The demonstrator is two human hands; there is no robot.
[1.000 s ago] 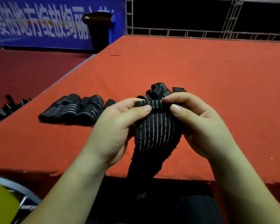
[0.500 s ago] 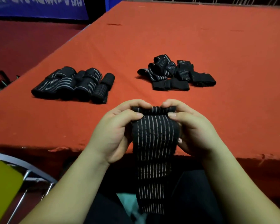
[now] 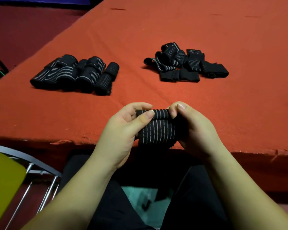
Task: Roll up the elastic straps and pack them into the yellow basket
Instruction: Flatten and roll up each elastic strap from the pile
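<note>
left hand (image 3: pixel 121 133): we held it thumb-up, fingers curled round the strap (image 3: pixel 156 128), thumb pressed on the rolled top edge | right hand (image 3: pixel 194 130): we mirrored it, thumb and fingertips pinching the roll's other end | forearms: both bare, we kept them angled inward from the lower corners, wrists close together

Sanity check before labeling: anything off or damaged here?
Minor only: table covering is frayed and torn along the near edge. Loose straps lie in a tangle, unlike the neat rolled straps. Both hands grip the strap normally.
</note>
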